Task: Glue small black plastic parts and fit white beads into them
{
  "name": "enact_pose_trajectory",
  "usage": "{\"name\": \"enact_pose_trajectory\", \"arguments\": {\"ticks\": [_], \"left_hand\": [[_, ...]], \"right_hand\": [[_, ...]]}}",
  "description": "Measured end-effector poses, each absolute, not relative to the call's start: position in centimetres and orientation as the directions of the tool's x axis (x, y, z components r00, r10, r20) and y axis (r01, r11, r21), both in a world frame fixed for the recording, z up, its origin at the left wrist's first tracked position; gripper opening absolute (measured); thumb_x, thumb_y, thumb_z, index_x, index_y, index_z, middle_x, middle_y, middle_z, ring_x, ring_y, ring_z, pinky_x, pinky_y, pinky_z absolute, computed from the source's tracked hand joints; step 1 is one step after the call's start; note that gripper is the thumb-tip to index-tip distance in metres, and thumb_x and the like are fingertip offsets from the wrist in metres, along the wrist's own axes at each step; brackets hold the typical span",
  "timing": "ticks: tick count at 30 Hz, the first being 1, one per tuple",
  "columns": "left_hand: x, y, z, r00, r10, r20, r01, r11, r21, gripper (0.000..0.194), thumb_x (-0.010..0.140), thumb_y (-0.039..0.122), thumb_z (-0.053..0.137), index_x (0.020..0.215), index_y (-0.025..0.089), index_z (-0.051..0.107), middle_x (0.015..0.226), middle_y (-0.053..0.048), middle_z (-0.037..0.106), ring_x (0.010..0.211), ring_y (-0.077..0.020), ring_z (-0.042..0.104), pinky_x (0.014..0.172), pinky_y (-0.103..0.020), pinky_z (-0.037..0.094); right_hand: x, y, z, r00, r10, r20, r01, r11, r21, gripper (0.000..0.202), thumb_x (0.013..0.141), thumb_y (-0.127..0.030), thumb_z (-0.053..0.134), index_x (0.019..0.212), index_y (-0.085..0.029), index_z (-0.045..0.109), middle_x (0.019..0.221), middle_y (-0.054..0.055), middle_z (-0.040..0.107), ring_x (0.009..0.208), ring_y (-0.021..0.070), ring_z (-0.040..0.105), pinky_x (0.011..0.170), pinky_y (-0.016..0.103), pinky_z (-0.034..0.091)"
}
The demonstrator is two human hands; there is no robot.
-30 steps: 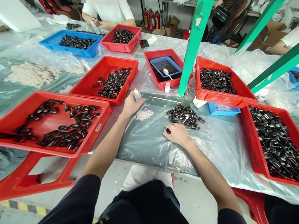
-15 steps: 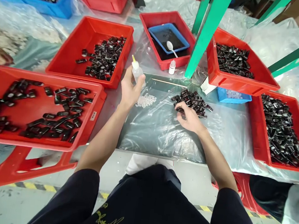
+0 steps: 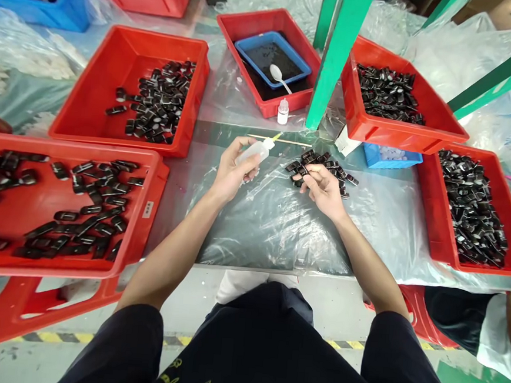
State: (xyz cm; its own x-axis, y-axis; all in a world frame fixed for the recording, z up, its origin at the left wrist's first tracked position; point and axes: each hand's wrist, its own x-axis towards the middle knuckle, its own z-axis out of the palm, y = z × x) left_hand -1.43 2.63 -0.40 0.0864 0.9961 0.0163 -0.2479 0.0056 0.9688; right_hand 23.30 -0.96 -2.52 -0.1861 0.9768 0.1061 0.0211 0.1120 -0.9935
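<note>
My left hand (image 3: 236, 169) is closed round a small translucent squeeze bottle (image 3: 255, 152). The bottle tilts, its yellow nozzle pointing up and to the right, above the plastic-covered table (image 3: 261, 233). My right hand (image 3: 322, 188) pinches a small glossy black part (image 3: 300, 175) at the left edge of a pile of like parts (image 3: 339, 172). What the part is exactly cannot be made out. A thin wooden stick (image 3: 281, 140) lies behind both hands. The small white pieces on the table are mostly hidden by my left hand.
Red bins of black parts stand at left (image 3: 151, 171), back left (image 3: 196, 92), back right (image 3: 401, 135) and right (image 3: 438, 229). A green post (image 3: 336, 62) rises behind the pile. Near it are a small white bottle (image 3: 283, 112), a white spoon (image 3: 277, 73) and a blue box (image 3: 390, 162).
My left hand has tipped the squeeze bottle from upright to slanting right and moved it toward my right hand. My right hand has lifted slightly with a black part. The view has shifted a little.
</note>
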Motion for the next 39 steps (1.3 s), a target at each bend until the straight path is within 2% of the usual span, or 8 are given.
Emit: {"name": "enact_pose_trajectory", "arguments": {"ticks": [4, 7, 12, 20, 27, 33, 39], "left_hand": [[-0.6, 2.1, 0.7, 0.086, 0.996, -0.033, -0.414, 0.065, 0.908, 0.054, 0.058, 0.055, 0.1, 0.089, 0.023, 0.07, 0.063, 0.006, 0.05, 0.048, -0.0057, 0.039, 0.045, -0.023, 0.027], [-0.1, 1.8, 0.8, 0.081, 0.995, -0.05, -0.489, 0.084, 0.868, 0.056, 0.054, 0.056, 0.102, 0.078, 0.02, 0.067, 0.063, 0.006, 0.047, 0.05, -0.004, 0.036, 0.046, -0.021, 0.029], [0.2, 1.6, 0.3, -0.084, 0.996, 0.007, -0.4, -0.04, 0.916, 0.054, 0.067, 0.065, 0.092, 0.072, 0.019, 0.064, 0.058, 0.003, 0.049, 0.048, -0.0075, 0.042, 0.044, -0.024, 0.03], [0.2, 1.3, 0.1, -0.119, 0.988, 0.099, -0.272, -0.128, 0.954, 0.059, 0.063, 0.074, 0.09, 0.076, 0.02, 0.07, 0.064, -0.001, 0.06, 0.048, -0.0083, 0.047, 0.042, -0.025, 0.029], [0.1, 1.5, -0.5, -0.122, 0.99, 0.068, -0.236, -0.095, 0.967, 0.058, 0.065, 0.075, 0.087, 0.079, 0.021, 0.069, 0.066, -0.001, 0.061, 0.047, -0.0084, 0.047, 0.043, -0.026, 0.029], [0.1, 1.6, -0.1, -0.104, 0.994, 0.042, -0.324, -0.074, 0.943, 0.055, 0.068, 0.069, 0.089, 0.078, 0.019, 0.068, 0.061, 0.001, 0.058, 0.045, -0.0079, 0.047, 0.043, -0.025, 0.032], [0.0, 1.5, 0.2, -0.089, 0.996, -0.029, -0.326, -0.001, 0.945, 0.05, 0.079, 0.066, 0.083, 0.075, 0.019, 0.066, 0.055, 0.001, 0.055, 0.042, -0.0106, 0.049, 0.042, -0.027, 0.032]], "right_hand": [[23.3, -1.0, -2.6, -0.165, 0.984, 0.07, -0.024, 0.067, -0.997, 0.057, 0.088, -0.073, 0.077, 0.114, -0.025, 0.061, 0.092, 0.004, 0.078, 0.063, 0.0123, 0.061, 0.046, 0.023, 0.039], [23.1, -1.2, -2.6, -0.182, 0.981, 0.068, -0.04, 0.061, -0.997, 0.055, 0.089, -0.072, 0.076, 0.114, -0.025, 0.062, 0.091, 0.003, 0.077, 0.062, 0.0116, 0.061, 0.046, 0.022, 0.039], [22.6, -1.5, -2.7, -0.224, 0.971, 0.089, -0.059, 0.078, -0.995, 0.053, 0.09, -0.069, 0.077, 0.113, -0.024, 0.062, 0.087, 0.002, 0.075, 0.061, 0.0107, 0.058, 0.05, 0.023, 0.044], [22.1, -1.9, -2.3, -0.247, 0.963, 0.107, -0.02, 0.106, -0.994, 0.054, 0.088, -0.072, 0.076, 0.11, -0.024, 0.064, 0.085, 0.001, 0.076, 0.06, 0.0114, 0.057, 0.058, 0.027, 0.052], [22.0, -2.1, -2.5, -0.239, 0.966, 0.101, 0.01, 0.107, -0.994, 0.055, 0.089, -0.072, 0.075, 0.111, -0.023, 0.064, 0.081, 0.001, 0.078, 0.057, 0.0117, 0.055, 0.06, 0.029, 0.052], [22.0, -2.4, -2.7, -0.229, 0.969, 0.093, 0.042, 0.106, -0.994, 0.054, 0.091, -0.071, 0.075, 0.113, -0.022, 0.063, 0.081, 0.001, 0.078, 0.057, 0.011, 0.053, 0.059, 0.028, 0.049], [22.1, -2.4, -2.6, -0.214, 0.972, 0.096, 0.101, 0.12, -0.988, 0.054, 0.093, -0.071, 0.072, 0.114, -0.023, 0.064, 0.082, 0.001, 0.078, 0.057, 0.0116, 0.053, 0.057, 0.028, 0.047]]}}
